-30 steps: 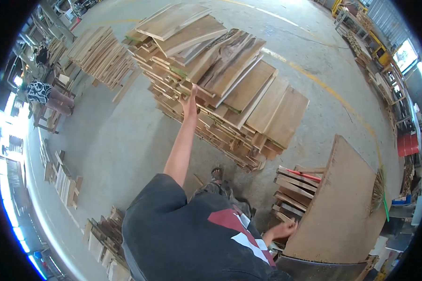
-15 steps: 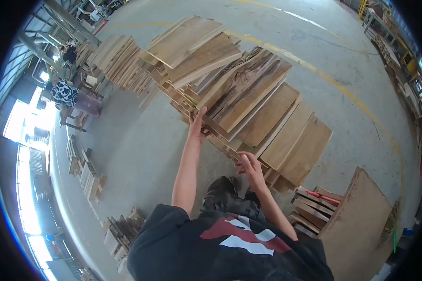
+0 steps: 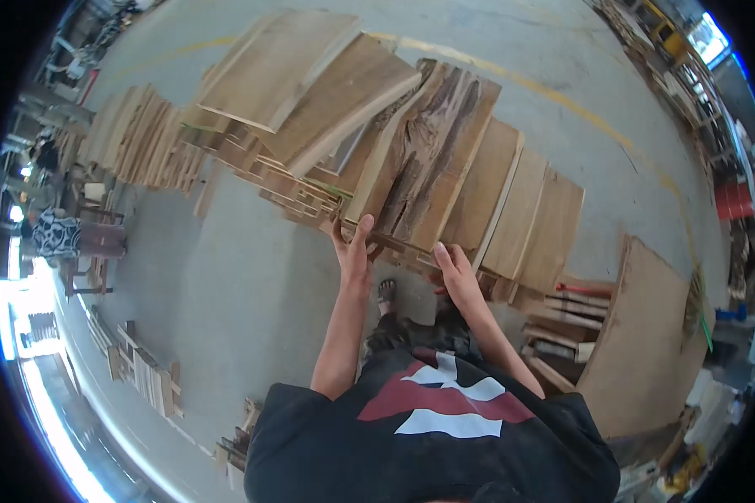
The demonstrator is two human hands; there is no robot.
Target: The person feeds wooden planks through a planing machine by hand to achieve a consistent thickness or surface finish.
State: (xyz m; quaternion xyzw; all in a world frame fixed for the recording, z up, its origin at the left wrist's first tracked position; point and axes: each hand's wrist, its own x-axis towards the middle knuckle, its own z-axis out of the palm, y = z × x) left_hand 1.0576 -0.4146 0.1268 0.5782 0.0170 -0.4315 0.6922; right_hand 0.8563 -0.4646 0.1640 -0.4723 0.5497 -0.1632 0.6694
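Note:
A thick wooden plank [image 3: 438, 155] with dark, cracked grain lies across a row of overlapping boards. My left hand [image 3: 356, 251] grips its near left corner, the thumb on top and the fingers partly hidden under the edge. At the near right corner, my right hand [image 3: 460, 275] has its thumb on the plank's edge, with its fingers curled below and mostly out of sight. A plainer board [image 3: 483, 180] lies right of the plank, followed by a paler board [image 3: 548, 226]. To the left, a brown board [image 3: 344, 105] overlaps the stack beside a wide light board [image 3: 281, 63].
More stacked boards [image 3: 138, 138] stand at the far left. A person [image 3: 75, 235] in a patterned top is near a bench there. Close on my right, a large brown panel [image 3: 642, 344] leans by a stack of wood pieces [image 3: 566, 323]. A yellow line [image 3: 554, 96] crosses the concrete floor.
My right hand has moved from beside the stack onto the plank's near right corner and closed there. The left hand stays at the left corner. The view has shifted.

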